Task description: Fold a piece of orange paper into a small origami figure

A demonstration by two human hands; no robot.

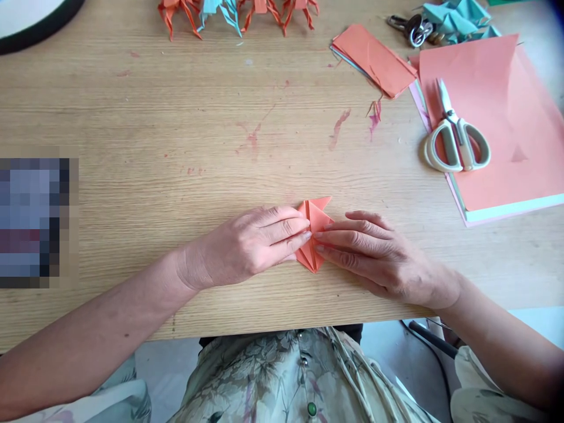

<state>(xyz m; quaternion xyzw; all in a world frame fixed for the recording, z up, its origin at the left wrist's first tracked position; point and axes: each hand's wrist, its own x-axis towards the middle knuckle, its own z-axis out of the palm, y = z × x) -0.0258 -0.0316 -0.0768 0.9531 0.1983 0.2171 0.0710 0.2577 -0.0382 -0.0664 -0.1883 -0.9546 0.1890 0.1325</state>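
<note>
A small folded piece of orange origami paper (318,212) lies on the table in front of me, with creased panels, a pointed lower end and a flap sticking out at upper right. From the left, my left hand (259,238) rests its outstretched fingers on the paper's left half, the tips near the middle crease. My right hand (374,252) reaches in from the other side, fingers stretched and slightly spread, tips pressing the right half. Left and right fingertips almost meet at the crease. My right thumb is hidden beneath the hand.
Scissors (458,138) lie on a stack of orange sheets (497,88) at right. Nearby are folded orange strips (374,59), keys (416,29) and teal folded paper (460,20). Several origami figures (259,9) stand along the back. A blurred-out object (26,220) sits at left.
</note>
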